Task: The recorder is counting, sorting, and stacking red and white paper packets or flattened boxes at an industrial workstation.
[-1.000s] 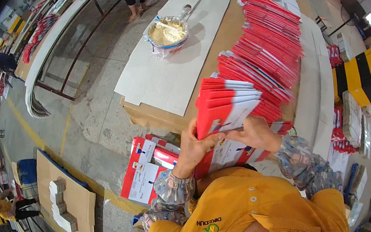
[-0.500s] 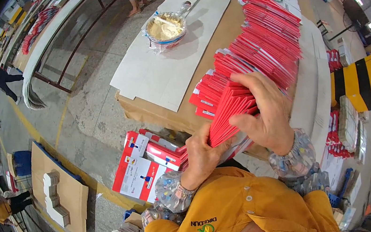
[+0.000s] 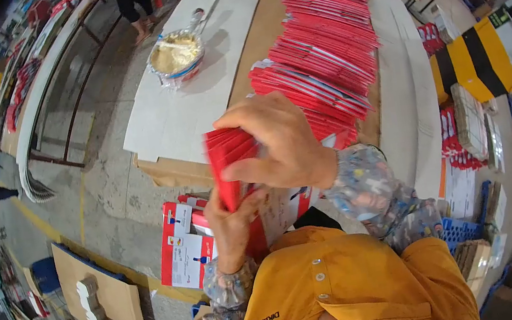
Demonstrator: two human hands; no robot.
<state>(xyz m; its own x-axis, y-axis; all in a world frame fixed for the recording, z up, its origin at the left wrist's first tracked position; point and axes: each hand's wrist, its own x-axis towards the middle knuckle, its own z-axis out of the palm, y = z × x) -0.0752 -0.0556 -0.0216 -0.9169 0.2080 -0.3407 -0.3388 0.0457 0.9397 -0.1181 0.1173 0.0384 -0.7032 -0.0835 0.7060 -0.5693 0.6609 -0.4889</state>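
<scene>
Both my hands hold a thick stack of flat red printed sheets, stood on edge in front of my chest. My right hand wraps over the top of the stack with fingers curled around it. My left hand grips its lower edge from below. Beyond it, a long fanned row of the same red sheets lies along the cardboard-covered table.
A foil-lined bowl of pale paste with a brush stands on white boards at the table's left. More red-and-white sheets lie on the floor below. Another person's legs stand at the far end. Cardboard lies lower left.
The stack has been gathered up from a fanned spread into a tight bundle and turned on edge, closer to my body. My right hand shifted over its top.
</scene>
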